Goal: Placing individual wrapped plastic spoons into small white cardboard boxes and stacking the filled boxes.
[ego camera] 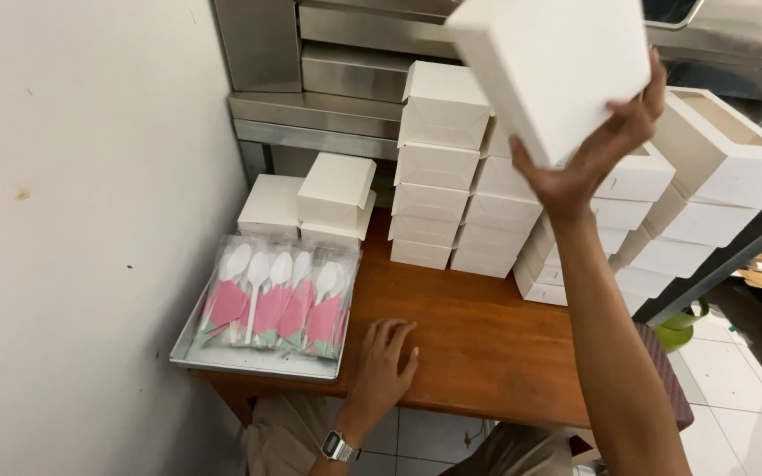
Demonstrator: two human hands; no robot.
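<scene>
Head view: right hand [594, 154] grips white box [553, 66].

White boxes [438, 167] are stacked on the brown wooden table [478, 335]; beside them, white plastic spoons [271, 295] sit with pink-and-green napkins in a silver tray [222, 363].

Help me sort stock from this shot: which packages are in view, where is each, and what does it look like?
White box: flat, rectangular, raised in the right hand.
Stacked boxes: white, in columns at the table's back.
Window box: white, cut-out lid, tilted on the right-hand stacks.
Small boxes: white, behind the tray.
Spoon packs: clear wrappers, white spoons, pink-green napkins, on a metal tray.
Left hand: flat on the table.
</scene>
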